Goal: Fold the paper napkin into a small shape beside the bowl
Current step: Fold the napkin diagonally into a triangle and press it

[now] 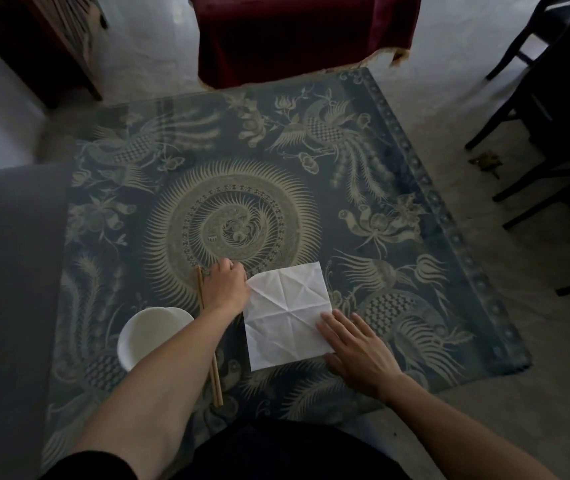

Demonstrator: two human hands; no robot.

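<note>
The tabletop [207,150], covered in a dark patterned cloth, fills the middle of the frame. On it, just right of lower centre, the napkin [287,313] lies open and flat, a creased white square with fold lines meeting at its middle and no long axis to speak of. The white bowl [148,336] sits to its lower left, apart from it, with the chopsticks [209,337] running between them. The left hand [226,284] has a curled grip at the napkin's upper left corner and seems to pinch it, though the contact is hidden. The right hand [356,348] lies flat, fingers straight, pressing the lower right corner. The two hands hold opposite corners, so the likely fold carries the left corner diagonally toward the right.
</note>
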